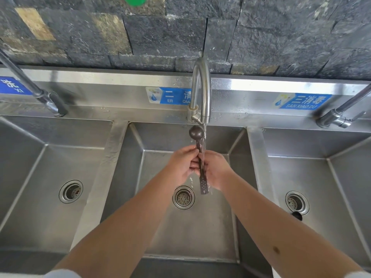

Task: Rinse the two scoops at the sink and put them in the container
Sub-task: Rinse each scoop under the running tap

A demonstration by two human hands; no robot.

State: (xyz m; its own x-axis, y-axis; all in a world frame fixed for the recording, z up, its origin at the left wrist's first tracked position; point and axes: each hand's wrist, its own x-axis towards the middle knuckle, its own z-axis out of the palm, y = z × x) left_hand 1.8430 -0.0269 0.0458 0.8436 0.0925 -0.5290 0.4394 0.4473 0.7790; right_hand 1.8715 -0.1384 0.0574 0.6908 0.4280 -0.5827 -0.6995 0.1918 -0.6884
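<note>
**Q:** What occupies the centre of the view?

**A:** A dark brown scoop with a round bowl and a long flat perforated handle [201,157], held upright over the middle basin of a three-basin stainless-steel sink [166,227]. The bowl points up, just below the outlet of the curved stainless-steel tap [202,87]; the perforated handle end points down toward the round basin drain [183,197].

**Q:** How do the hands meet the scoop?

**A:** The left hand [181,165] has its fingers curled round the handle's middle from the left. The right hand [215,169] closes on the same stretch from the right. Both hands clamp the handle, fingers meeting at the shaft.

**Q:** Is water present?

**A:** Yes. A thin stream of water [204,137] falls from the tap, passing just beside the bowl and along the handle, and splashes below the hands.

**Q:** What lies in the neighbouring basins?

**A:** A small dark round object [297,215] sits beside the drain of the right basin; whether it is the second scoop cannot be told. Blue labels are fixed to the sink's back panel, the right one reading SAN XIAO DU [303,101]. A dark stone-tile wall [160,33] rises behind.
</note>
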